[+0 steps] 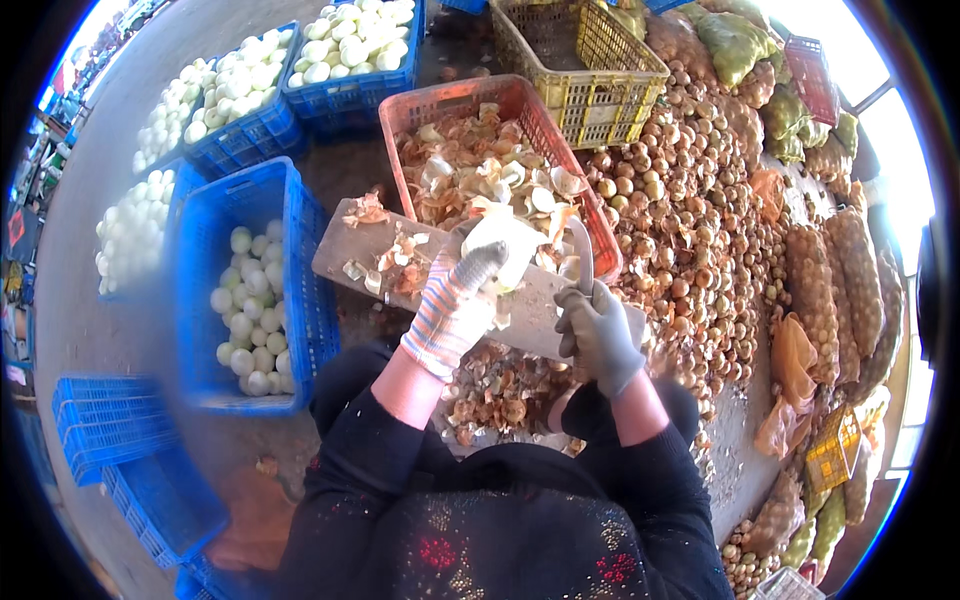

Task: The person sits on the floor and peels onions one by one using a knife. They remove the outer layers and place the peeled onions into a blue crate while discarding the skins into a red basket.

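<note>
My left hand [465, 289], in a striped knit glove, holds a white onion [504, 244] with loose skin at its top, above a board [532, 315]. In a grey glove, my right hand [598, 326] grips the handle of a curved knife [582, 251], its blade standing just right of the onion. The board lies across in front of my body, with onion skins [401, 262] on its left part. Beyond it a red plastic crate [525, 94] is filled with onion skins and trimmings. More skins lie below the board, between my legs.
A blue crate [296, 225] of peeled onions stands at the left, with other full blue crates behind. A yellow crate [600, 109] stands at the back. Unpeeled onions [697, 247] cover the floor at right, beside mesh sacks [814, 292]. Empty blue crates [112, 420] sit lower left.
</note>
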Demonstrator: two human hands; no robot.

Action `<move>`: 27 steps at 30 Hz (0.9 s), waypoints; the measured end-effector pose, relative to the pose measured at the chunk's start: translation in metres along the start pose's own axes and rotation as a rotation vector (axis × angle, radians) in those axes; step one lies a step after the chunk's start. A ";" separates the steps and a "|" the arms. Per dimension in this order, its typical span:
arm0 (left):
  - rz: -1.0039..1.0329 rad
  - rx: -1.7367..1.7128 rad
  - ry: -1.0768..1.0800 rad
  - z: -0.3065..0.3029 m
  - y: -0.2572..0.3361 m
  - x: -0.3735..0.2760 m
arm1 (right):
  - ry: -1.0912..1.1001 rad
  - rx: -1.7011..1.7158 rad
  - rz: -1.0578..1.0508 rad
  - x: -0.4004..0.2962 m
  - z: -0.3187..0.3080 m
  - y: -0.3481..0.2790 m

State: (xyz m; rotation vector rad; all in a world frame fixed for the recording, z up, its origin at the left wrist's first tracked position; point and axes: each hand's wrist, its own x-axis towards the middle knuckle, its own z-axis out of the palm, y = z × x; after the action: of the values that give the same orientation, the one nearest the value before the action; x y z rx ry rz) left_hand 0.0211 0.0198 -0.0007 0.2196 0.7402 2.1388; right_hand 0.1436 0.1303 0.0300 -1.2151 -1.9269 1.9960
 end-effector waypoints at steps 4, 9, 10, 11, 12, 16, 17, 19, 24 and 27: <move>-0.047 -0.049 -0.012 0.005 0.002 0.000 | -0.026 -0.125 -0.392 0.003 -0.006 -0.007; -0.019 -0.005 -0.027 0.007 0.002 -0.002 | 0.030 -0.641 -0.625 0.003 0.003 -0.049; -0.042 -0.025 -0.040 0.009 0.004 -0.003 | 0.002 -0.608 -0.572 0.010 -0.001 -0.044; -0.074 -0.050 -0.055 0.007 0.005 -0.002 | -0.025 -0.575 -0.519 0.016 -0.003 -0.043; -0.104 -0.073 -0.069 0.004 0.007 -0.001 | -0.071 -0.394 -0.449 0.015 -0.002 -0.048; -0.143 -0.211 -0.181 0.003 0.008 -0.003 | -0.133 -0.048 -0.231 0.033 -0.010 -0.039; -0.146 -0.222 -0.195 0.004 0.009 -0.004 | -0.190 0.006 -0.215 0.037 -0.011 -0.033; -0.162 -0.229 -0.186 0.001 0.005 -0.002 | -0.231 0.080 -0.194 0.039 -0.011 -0.025; -0.197 -0.303 -0.192 0.008 0.009 -0.002 | -0.313 0.372 -0.169 0.039 -0.009 -0.009; -0.092 -0.181 -0.193 0.009 0.006 -0.001 | -0.297 0.409 -0.158 0.017 0.004 -0.032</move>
State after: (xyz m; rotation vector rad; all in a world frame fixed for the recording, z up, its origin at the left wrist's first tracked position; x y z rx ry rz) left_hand 0.0213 0.0207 0.0102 0.2847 0.4349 2.0492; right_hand 0.1158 0.1436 0.0497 -0.6799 -1.5421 2.4268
